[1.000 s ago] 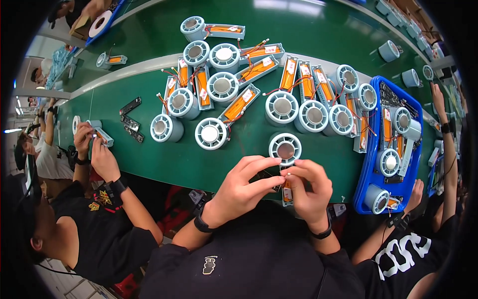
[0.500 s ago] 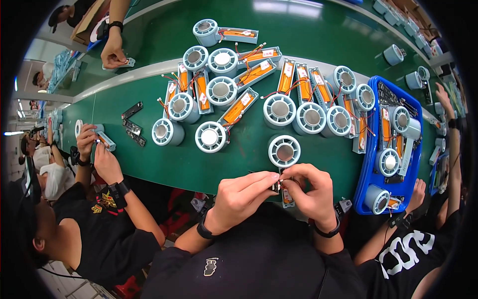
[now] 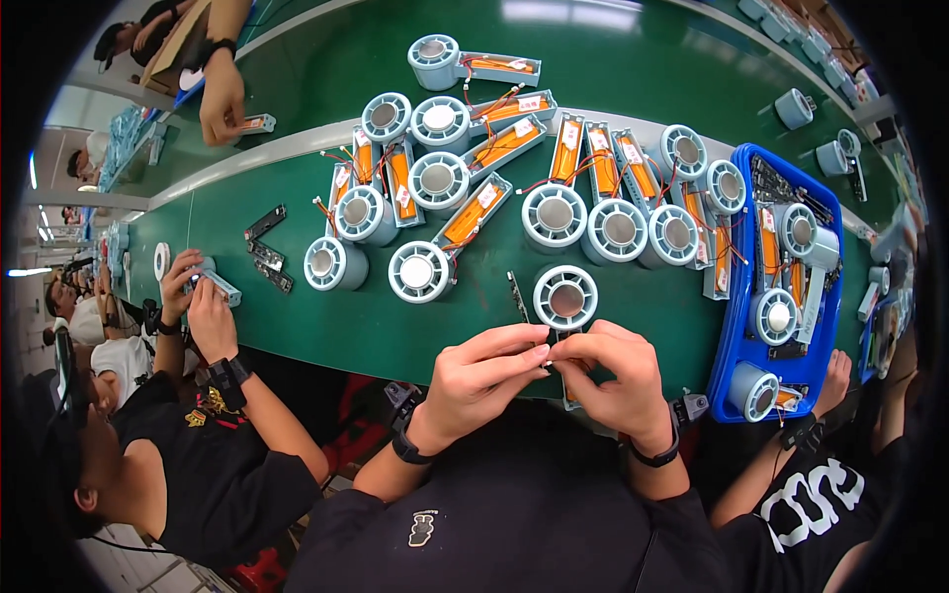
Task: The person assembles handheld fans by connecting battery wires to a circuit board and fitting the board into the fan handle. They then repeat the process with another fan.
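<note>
Near the table's front edge, my left hand [image 3: 489, 371] is closed in a pinch. A narrow dark circuit board [image 3: 518, 296] sticks out beyond its fingers, tilted. My right hand [image 3: 618, 381] meets it fingertip to fingertip, thumb and forefinger pinched at a small white connector [image 3: 548, 364]. Just past the fingertips stands a light blue round fan unit [image 3: 565, 298] with a grey centre disc. Its handle runs toward me and is mostly hidden under my hands.
Several similar fan units [image 3: 440, 180] with orange battery packs in their handles cover the table's middle. A blue tray [image 3: 727, 381] with units and boards stands at right. Loose dark boards [image 3: 265, 247] lie at left. Co-workers' hands [image 3: 213, 316] are busy at left, far left and right.
The dark board now shows beyond my left fingers, left of the fan unit. My fingertips have shifted slightly and closed together. At far left, a co-worker's hand has shifted over a handle piece.
</note>
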Tool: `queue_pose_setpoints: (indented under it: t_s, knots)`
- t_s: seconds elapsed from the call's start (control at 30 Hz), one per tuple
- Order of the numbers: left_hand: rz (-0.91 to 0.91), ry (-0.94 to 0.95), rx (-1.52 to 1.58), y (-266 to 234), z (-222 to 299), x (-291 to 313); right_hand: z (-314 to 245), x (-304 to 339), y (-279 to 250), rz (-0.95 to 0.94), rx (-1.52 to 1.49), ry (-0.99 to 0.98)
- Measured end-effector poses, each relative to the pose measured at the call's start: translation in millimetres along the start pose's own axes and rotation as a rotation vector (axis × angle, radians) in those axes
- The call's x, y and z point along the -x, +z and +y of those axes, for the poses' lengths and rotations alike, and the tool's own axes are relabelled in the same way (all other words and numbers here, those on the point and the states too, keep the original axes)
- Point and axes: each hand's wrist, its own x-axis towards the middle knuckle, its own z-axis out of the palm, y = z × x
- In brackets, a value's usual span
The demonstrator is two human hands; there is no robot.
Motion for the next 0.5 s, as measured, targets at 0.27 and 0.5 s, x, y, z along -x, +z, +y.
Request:
queue_pose_setpoints:
  t_s: [0.27, 0.5]
  knots:
    - [-0.065, 0.019, 0.022, -4, -7, -2, -4, -1, 3, 0.0, -0.035, 0.096]
    - [-0.003, 0.049, -0.08, 4, -9, 5, -9, 16, 12, 0.019, 0.284, -0.039]
